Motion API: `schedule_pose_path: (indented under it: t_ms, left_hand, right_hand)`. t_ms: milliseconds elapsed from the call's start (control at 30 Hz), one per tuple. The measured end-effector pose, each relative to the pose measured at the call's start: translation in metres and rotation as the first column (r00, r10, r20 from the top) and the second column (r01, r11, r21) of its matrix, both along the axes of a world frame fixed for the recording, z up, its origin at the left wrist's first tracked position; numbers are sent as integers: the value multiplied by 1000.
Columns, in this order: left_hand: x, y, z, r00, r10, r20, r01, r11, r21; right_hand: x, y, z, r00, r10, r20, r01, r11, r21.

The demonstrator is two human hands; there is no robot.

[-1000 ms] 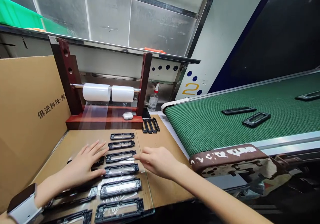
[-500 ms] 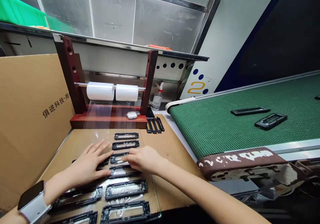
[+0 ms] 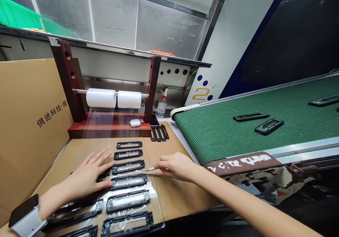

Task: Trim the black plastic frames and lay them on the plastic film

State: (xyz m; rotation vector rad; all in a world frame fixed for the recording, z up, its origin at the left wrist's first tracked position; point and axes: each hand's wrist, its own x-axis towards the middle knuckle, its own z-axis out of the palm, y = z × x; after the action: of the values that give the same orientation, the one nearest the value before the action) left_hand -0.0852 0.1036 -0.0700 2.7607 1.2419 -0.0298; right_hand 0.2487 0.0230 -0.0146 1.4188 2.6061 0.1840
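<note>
My left hand (image 3: 91,173) lies spread flat over clear film on the left. Its thumb and forefinger reach the left ends of two black plastic frames (image 3: 129,166). Beneath the palm other frames are partly hidden. To the right of the column, my right hand (image 3: 174,167) pinches a thin metal blade (image 3: 150,169), its tip pointing left close to the right end of a frame (image 3: 129,181). Most of the blade's handle end is hidden in the fingers. The frames lie in rows, with the shiny clear film (image 3: 156,191) under them.
Two film rolls (image 3: 100,98) hang on a red-brown wooden stand (image 3: 108,129), where a white case (image 3: 135,123) sits. Several narrow black parts (image 3: 159,133) lie beside it, near a spray bottle (image 3: 161,104). A green conveyor belt (image 3: 212,131) carries black pieces. Cardboard (image 3: 29,124) stands left.
My right hand has drawn back to the right, away from the frames, so the blade now shows. My left hand stays on the film. The view has shifted slightly, and another piece appears on the belt.
</note>
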Motion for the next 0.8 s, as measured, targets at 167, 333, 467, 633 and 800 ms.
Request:
schedule_pose_path:
  t_ms: [167, 333, 467, 633, 800]
  left_hand:
    - [2, 6, 6, 1000, -27, 9, 27, 999, 38]
    - [12, 25, 13, 1000, -26, -9, 27, 994, 108]
    - [16, 34, 13, 998, -40, -43, 45, 992, 120]
    - [15, 37, 10, 998, -41, -57, 47, 992, 115]
    - [15, 38, 10, 998, -44, -53, 49, 994, 96]
  right_hand:
    - [24, -6, 18, 997, -70, 32, 68, 996, 52]
    - [-14, 21, 12, 998, -56, -31, 59, 995, 86]
    - [-65, 54, -7, 995, 37, -91, -31, 997, 69]
    - [-94, 79, -22, 986, 113, -125, -108, 993, 47]
    - [-71, 78, -17, 990, 96, -106, -95, 995, 12]
